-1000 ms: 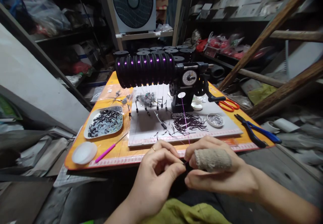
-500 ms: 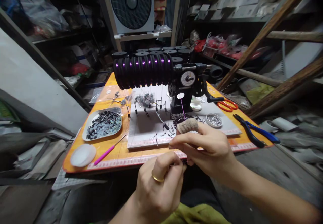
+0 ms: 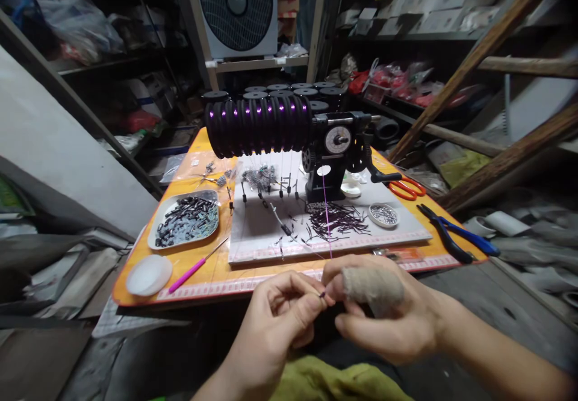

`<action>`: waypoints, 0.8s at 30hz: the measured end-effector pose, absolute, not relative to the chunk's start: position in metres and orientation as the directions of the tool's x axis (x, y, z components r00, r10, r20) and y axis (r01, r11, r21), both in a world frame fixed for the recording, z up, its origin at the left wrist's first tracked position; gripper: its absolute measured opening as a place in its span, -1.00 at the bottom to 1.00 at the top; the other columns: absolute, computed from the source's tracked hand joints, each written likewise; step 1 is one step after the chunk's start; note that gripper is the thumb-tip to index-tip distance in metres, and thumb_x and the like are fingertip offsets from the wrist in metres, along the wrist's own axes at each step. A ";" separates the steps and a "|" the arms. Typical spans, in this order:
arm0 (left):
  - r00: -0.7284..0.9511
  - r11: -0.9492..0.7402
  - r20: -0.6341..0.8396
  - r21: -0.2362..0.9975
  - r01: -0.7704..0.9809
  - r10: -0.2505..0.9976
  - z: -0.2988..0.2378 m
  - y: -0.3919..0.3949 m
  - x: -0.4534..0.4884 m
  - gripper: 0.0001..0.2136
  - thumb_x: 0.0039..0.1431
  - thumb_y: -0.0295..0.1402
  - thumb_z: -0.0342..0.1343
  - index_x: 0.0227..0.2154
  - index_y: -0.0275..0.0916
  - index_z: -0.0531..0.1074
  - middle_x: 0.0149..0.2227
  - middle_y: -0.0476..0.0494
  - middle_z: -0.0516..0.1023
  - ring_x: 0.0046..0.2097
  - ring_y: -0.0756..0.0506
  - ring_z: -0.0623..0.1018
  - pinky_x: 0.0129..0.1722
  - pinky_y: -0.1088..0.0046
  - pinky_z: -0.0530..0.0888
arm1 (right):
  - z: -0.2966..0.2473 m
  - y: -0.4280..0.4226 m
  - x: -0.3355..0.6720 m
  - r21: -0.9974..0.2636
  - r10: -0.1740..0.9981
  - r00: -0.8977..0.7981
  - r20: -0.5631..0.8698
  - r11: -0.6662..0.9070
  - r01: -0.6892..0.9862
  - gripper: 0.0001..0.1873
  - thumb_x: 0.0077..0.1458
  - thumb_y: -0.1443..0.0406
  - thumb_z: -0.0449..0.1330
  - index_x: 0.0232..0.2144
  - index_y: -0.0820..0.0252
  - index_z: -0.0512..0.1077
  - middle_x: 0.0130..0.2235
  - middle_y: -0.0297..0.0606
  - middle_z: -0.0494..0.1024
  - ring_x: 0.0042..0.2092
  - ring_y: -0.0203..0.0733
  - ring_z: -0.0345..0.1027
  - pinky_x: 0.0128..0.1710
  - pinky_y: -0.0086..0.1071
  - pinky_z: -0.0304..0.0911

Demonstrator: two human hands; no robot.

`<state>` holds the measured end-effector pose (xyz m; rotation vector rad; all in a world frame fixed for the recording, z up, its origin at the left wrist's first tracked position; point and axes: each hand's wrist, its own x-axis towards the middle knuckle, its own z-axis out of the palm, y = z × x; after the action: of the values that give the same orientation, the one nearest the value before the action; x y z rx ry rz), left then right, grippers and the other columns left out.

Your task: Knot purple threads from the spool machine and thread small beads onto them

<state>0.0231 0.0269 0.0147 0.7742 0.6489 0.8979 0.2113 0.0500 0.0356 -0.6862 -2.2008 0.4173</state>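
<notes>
A purple thread (image 3: 328, 226) runs down from the black hand-cranked winding machine (image 3: 332, 178) to my two hands, which meet in front of the table edge. My left hand (image 3: 282, 313) pinches a small dark purple bit of the thread between thumb and fingertips. My right hand (image 3: 397, 310), with a beige wrap (image 3: 372, 286) on one finger, has its fingers curled at the same thread, its thumb a little apart. A thin line with a grey-black fitting (image 3: 285, 228) stretches from the white board (image 3: 253, 250) toward my fingers. Behind hangs a row of black spools (image 3: 257, 127) wound with purple.
Dark short pieces (image 3: 338, 220) lie on the board beside a dish of metal beads (image 3: 383, 215). Left are a tray of small parts (image 3: 185, 217), a pink-handled hook tool (image 3: 196, 267) and a translucent lid (image 3: 149, 276). Right are blue-black pliers (image 3: 456, 235) and orange-handled scissors (image 3: 406, 188).
My right hand has turned and dropped toward me, uncovering the dark pieces on the board. My left hand has rotated so its pinching fingertips show. The fitting on the line has shifted slightly left.
</notes>
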 end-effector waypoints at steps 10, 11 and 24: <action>0.229 -0.484 0.449 0.865 0.133 0.864 0.009 0.026 0.023 -0.88 0.23 -0.54 0.11 -0.41 -0.29 0.46 -0.28 -0.16 0.40 -0.33 0.00 0.48 -0.44 0.56 0.40 | 0.039 0.047 0.210 -0.756 0.795 -0.404 0.453 0.583 0.299 -0.89 0.11 0.26 0.34 -0.38 0.17 0.51 -0.46 -0.35 0.49 -0.48 -0.31 0.41 -0.52 -0.49 0.35; 0.220 -0.649 0.611 0.709 0.276 0.761 0.007 0.027 0.023 -0.87 0.21 -0.61 0.09 -0.36 -0.30 0.48 -0.27 -0.17 0.39 -0.30 -0.02 0.51 -0.40 0.55 0.45 | 0.040 0.049 0.208 -0.748 0.797 -0.349 0.493 0.594 0.298 -0.91 0.15 0.28 0.31 -0.38 0.16 0.52 -0.43 -0.34 0.47 -0.46 -0.31 0.41 -0.52 -0.50 0.34; 0.364 0.211 -0.093 0.931 -0.298 0.927 0.010 0.022 0.025 -0.75 0.18 -0.29 0.24 -0.51 -0.31 0.39 -0.41 -0.05 0.42 -0.56 0.14 0.25 -0.60 0.61 0.19 | 0.040 0.055 0.213 -0.375 0.406 -0.643 0.649 0.906 0.194 -0.80 0.10 0.49 0.12 -0.26 0.13 0.37 -0.40 -0.31 0.45 -0.42 -0.27 0.37 -0.44 -0.42 0.34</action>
<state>0.0253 0.0224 0.0102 0.9984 0.7839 0.9846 0.2126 0.0551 0.0402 -0.4265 -2.2795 0.3478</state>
